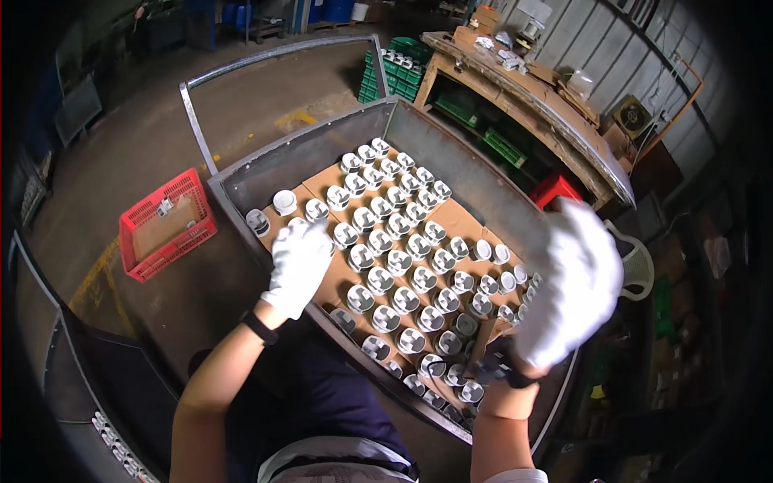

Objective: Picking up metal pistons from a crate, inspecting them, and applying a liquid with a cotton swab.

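Note:
Rows of silvery metal pistons stand on cardboard inside a big grey metal bin. My left hand, in a white glove, is over the bin's left side. Its fingers are bent down among the pistons, and whatever lies beneath them is hidden. Just past its fingertips are a piston seen crown up and another piston. Over the bin's right side is my right hand, also white-gloved, smeared by motion. Its fingers cannot be made out, and it covers some of the pistons there.
On the floor to the left sits a red plastic crate holding a few small pieces. A tubular rail rises from the bin's far side. Beyond are stacked green crates and a cluttered workbench. A pale plastic chair stands at right.

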`<action>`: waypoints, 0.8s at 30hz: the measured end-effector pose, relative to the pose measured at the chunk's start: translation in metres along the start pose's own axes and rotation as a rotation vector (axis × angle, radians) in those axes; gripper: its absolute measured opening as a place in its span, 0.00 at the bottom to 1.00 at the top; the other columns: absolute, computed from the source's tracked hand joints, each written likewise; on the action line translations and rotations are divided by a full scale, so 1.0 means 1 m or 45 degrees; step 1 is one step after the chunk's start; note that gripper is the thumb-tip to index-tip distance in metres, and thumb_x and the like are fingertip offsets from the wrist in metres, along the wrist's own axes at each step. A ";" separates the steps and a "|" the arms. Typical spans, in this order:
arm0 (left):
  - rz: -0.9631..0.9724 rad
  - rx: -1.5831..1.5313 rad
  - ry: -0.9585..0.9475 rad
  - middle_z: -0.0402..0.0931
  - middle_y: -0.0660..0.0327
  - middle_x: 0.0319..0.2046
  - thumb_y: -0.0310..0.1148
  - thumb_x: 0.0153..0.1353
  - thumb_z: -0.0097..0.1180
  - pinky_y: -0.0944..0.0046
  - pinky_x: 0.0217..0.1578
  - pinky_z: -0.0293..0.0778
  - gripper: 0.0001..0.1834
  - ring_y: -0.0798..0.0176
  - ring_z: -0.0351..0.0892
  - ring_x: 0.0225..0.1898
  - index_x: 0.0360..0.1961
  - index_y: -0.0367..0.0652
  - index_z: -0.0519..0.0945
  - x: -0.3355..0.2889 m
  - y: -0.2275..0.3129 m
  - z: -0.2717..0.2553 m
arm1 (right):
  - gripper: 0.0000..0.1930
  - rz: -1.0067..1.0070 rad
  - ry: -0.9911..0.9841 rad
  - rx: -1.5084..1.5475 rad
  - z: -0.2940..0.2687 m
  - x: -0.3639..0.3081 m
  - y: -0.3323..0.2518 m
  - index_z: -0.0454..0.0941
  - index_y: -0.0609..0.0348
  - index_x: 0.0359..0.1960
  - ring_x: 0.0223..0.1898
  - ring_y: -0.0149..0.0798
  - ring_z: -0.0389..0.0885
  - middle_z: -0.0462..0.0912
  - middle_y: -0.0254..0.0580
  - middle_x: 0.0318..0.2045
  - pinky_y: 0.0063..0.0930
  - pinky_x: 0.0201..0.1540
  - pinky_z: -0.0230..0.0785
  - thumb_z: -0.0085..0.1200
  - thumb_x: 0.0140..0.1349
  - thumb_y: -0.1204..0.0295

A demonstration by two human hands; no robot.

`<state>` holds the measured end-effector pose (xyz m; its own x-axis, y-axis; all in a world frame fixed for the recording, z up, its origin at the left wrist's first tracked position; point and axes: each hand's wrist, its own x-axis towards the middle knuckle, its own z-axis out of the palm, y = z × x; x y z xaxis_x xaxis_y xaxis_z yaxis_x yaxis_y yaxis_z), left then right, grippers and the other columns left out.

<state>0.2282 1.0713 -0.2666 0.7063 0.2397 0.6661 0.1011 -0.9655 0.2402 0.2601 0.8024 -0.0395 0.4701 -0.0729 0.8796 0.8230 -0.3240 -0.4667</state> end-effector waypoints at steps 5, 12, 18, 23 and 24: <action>-0.084 0.109 -0.281 0.78 0.54 0.32 0.41 0.60 0.54 0.50 0.40 0.73 0.11 0.51 0.77 0.36 0.35 0.46 0.81 -0.028 0.024 0.039 | 0.13 0.364 -0.971 -0.241 0.089 -0.117 0.222 0.85 0.57 0.45 0.34 0.49 0.82 0.84 0.50 0.32 0.39 0.39 0.74 0.61 0.62 0.65; -0.168 0.078 -0.332 0.79 0.55 0.24 0.40 0.58 0.54 0.53 0.37 0.74 0.11 0.52 0.79 0.30 0.25 0.46 0.80 -0.030 0.010 0.040 | 0.25 0.547 -1.657 -0.713 0.184 -0.247 0.277 0.85 0.59 0.39 0.35 0.55 0.86 0.86 0.54 0.33 0.44 0.39 0.77 0.63 0.55 0.48; -0.105 -0.011 -0.332 0.78 0.58 0.21 0.39 0.56 0.57 0.51 0.35 0.74 0.11 0.52 0.79 0.27 0.20 0.47 0.81 -0.030 0.020 0.049 | 0.10 0.333 -1.591 -1.059 0.228 -0.311 0.308 0.87 0.50 0.35 0.38 0.46 0.88 0.88 0.44 0.35 0.41 0.37 0.79 0.60 0.59 0.60; -0.123 0.029 -0.305 0.78 0.58 0.21 0.39 0.55 0.58 0.51 0.34 0.74 0.10 0.52 0.79 0.27 0.20 0.49 0.81 -0.032 0.017 0.041 | 0.08 0.111 -1.495 -1.346 0.244 -0.324 0.294 0.84 0.52 0.32 0.34 0.47 0.88 0.87 0.47 0.33 0.39 0.31 0.79 0.59 0.60 0.63; -0.126 0.031 -0.304 0.78 0.58 0.20 0.39 0.55 0.58 0.51 0.34 0.74 0.10 0.52 0.79 0.27 0.20 0.49 0.81 -0.032 0.017 0.041 | 0.08 0.117 -1.492 -1.351 0.242 -0.327 0.293 0.84 0.52 0.32 0.34 0.47 0.88 0.87 0.47 0.33 0.39 0.31 0.79 0.59 0.60 0.63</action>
<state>0.2360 1.0429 -0.3122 0.8373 0.3048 0.4540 0.1926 -0.9414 0.2769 0.4249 0.9592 -0.4861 0.8924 0.4469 0.0624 0.4269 -0.8811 0.2037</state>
